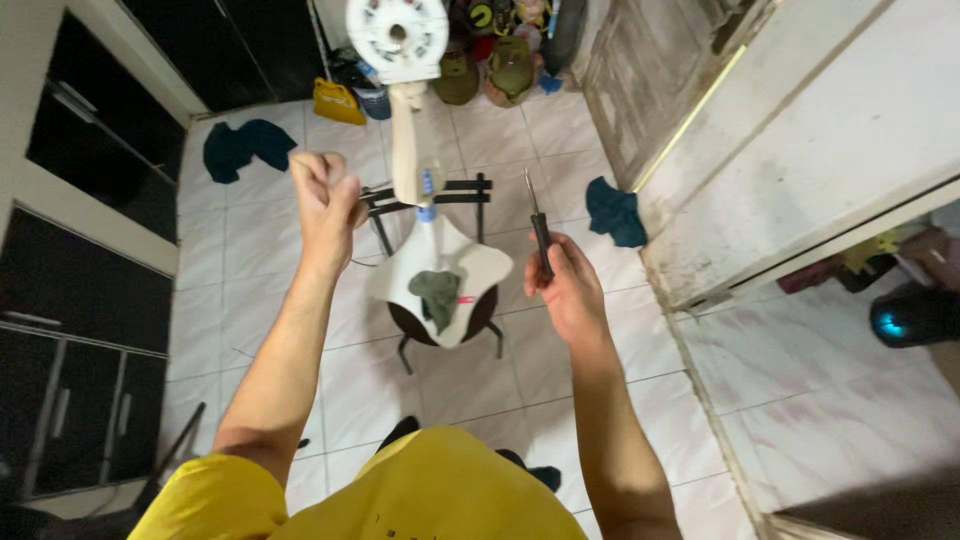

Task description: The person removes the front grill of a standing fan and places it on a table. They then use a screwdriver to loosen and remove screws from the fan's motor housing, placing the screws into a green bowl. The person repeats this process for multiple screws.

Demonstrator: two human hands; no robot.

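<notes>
Two hands up over white fan (412, 150) w/ stripped motor head, base sitting on dark chair (440, 325) w/ green rag (437, 293). Right hand (572, 285) wrapped around screwdriver (538, 235), tip up. Left hand (325, 195) pinched tight, maybe on small screw, can't tell. Mid-disassembly prob.; next needs tip seated in screw head.

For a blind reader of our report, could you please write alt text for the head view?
Seen from above, a person's right hand holds a screwdriver upright while the left hand is a raised fist, beside a stripped white fan standing on a small chair over white floor tiles.
</notes>
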